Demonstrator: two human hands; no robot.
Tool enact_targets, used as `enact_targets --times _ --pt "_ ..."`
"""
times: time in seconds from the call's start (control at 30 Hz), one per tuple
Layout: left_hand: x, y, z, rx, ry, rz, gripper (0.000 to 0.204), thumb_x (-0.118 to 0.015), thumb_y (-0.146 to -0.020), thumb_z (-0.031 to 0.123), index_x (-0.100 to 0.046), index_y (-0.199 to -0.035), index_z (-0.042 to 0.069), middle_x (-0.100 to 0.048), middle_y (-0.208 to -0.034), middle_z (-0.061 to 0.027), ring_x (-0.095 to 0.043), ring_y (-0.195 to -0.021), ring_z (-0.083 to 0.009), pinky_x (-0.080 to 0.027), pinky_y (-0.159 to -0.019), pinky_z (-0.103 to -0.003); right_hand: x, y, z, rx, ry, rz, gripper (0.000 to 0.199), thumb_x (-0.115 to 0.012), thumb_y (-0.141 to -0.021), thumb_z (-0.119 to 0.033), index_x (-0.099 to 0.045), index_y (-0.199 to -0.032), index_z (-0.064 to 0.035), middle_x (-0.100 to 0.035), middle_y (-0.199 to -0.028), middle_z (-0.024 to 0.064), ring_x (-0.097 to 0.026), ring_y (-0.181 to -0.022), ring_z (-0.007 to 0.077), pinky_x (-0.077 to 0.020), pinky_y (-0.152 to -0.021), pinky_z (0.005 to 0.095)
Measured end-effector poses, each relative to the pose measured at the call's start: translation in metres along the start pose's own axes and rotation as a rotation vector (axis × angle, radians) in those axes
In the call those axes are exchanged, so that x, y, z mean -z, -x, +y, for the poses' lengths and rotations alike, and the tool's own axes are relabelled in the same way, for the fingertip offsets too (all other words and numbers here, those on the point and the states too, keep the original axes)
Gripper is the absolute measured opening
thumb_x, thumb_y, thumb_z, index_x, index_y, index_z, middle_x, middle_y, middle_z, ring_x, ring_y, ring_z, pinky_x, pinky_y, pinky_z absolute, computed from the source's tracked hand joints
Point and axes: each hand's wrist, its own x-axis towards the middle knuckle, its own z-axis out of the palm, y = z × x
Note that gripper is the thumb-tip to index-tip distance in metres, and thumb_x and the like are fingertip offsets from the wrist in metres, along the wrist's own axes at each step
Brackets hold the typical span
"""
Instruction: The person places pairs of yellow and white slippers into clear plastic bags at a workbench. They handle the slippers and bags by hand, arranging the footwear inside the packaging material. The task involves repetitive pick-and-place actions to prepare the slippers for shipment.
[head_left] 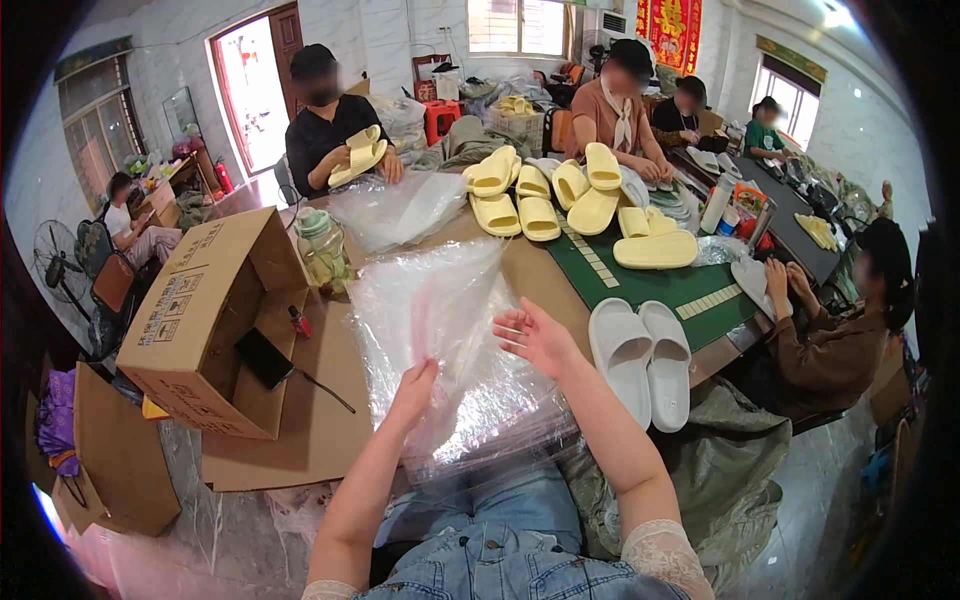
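My left hand (415, 390) pinches a transparent plastic bag (425, 315), which rises slightly off a stack of similar bags (500, 420) in front of me. Fingers spread, my right hand (535, 340) hovers over the right side of the stack and holds nothing. A pair of white slides (618, 360) lies just right of that hand, side by side on the table. Farther back, several pale yellow slides (495, 215) are heaped together, and a single yellow one (655, 250) rests on a green mat (600, 275).
On the left, an open cardboard box (200, 310) holds a black phone (265, 358) with a cable. Beside it stands a green-tinted jug (322, 250). Co-workers sit around the table; one (335, 130) across from me handles a yellow slide. Grey-green cloth (720, 470) hangs at right.
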Motion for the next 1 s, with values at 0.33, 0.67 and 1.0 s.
enact_targets --times 0.33,0.67,1.0 --pt "-0.002 0.019 0.010 0.264 0.423 -0.029 0.058 -0.045 -0.107 0.050 -0.056 -0.133 0.000 -0.065 -0.118 -0.0117 -0.063 -0.107 -0.0243 -0.052 -0.092 -0.041 0.014 0.014 0.083 -0.002 0.078 -0.004 0.050 -0.060 -0.102 -0.033 -0.049 -0.139 -0.0013 -0.057 -0.135 0.0107 -0.059 -0.121 0.0264 -0.0503 -0.097 0.0384" --pt "-0.035 0.066 0.027 -0.041 -0.152 -0.174 0.058 -0.049 -0.106 0.041 -0.049 -0.143 -0.004 -0.061 -0.132 -0.0222 -0.058 -0.121 -0.0247 -0.046 -0.104 -0.036 -0.001 0.046 0.118 -0.023 -0.079 -0.148 0.065 -0.043 -0.106 -0.052 -0.041 -0.150 -0.0042 -0.047 -0.148 0.0114 -0.054 -0.126 0.0307 -0.0489 -0.101 0.0416" --pt "-0.075 0.057 0.015 -0.599 -0.846 -0.172 0.105 -0.072 -0.079 0.067 -0.037 -0.153 0.002 -0.038 -0.154 -0.0314 -0.029 -0.148 -0.0452 -0.028 -0.121 -0.049 0.071 0.098 0.073 0.530 0.212 0.460 0.032 -0.054 -0.103 -0.019 -0.060 -0.129 -0.0013 -0.065 -0.123 0.0096 -0.061 -0.113 0.0221 -0.0467 -0.101 0.0355"
